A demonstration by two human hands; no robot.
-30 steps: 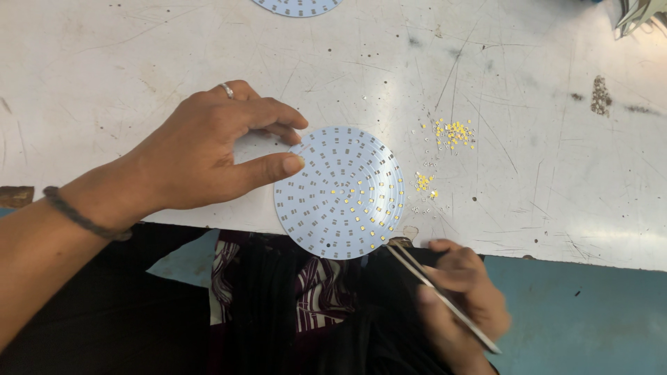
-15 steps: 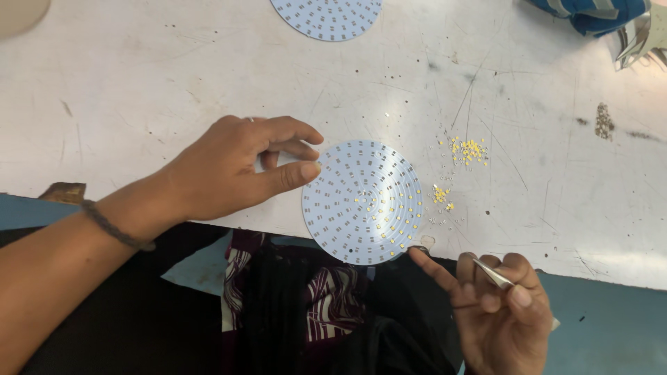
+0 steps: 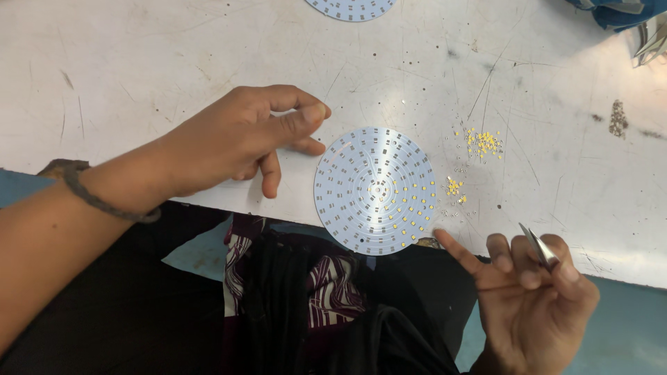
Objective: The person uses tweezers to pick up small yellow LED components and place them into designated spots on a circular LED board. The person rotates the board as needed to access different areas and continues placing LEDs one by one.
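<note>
- Head view: round white circuit board (image 3: 376,189) lies flat on the tabletop (image 3: 139,62), at its near edge, overhanging the edge slightly toward the person's lap.
- Left hand (image 3: 243,135) sits just left of the board, fingers loosely curled, gripping nothing; fingertips close to the board's rim but apart from it.
- Right hand (image 3: 538,292) is off the near edge, right of the board, palm up. Thumb and fingers pinch a pair of thin metal tweezers (image 3: 538,244); index finger sticks out toward the board's near-right rim.
- Step in hand, as I read it: populating the board with small chips, between placements. Tweezer tips look empty, but they're too small to be sure.
- Next move calls for a fine pick from the loose yellow chips (image 3: 483,141) on the tabletop right of the board, with a smaller cluster (image 3: 454,186) just beside the rim, then a steady drop onto a bare pad. The left hand would need to pin the board, since the overhang could let it tip.
- Board look: concentric rings of pads; yellow chips fill the near-right sector, the rest bare grey pads.
- A second board (image 3: 351,7) lies at the far edge, cut off by the frame.
</note>
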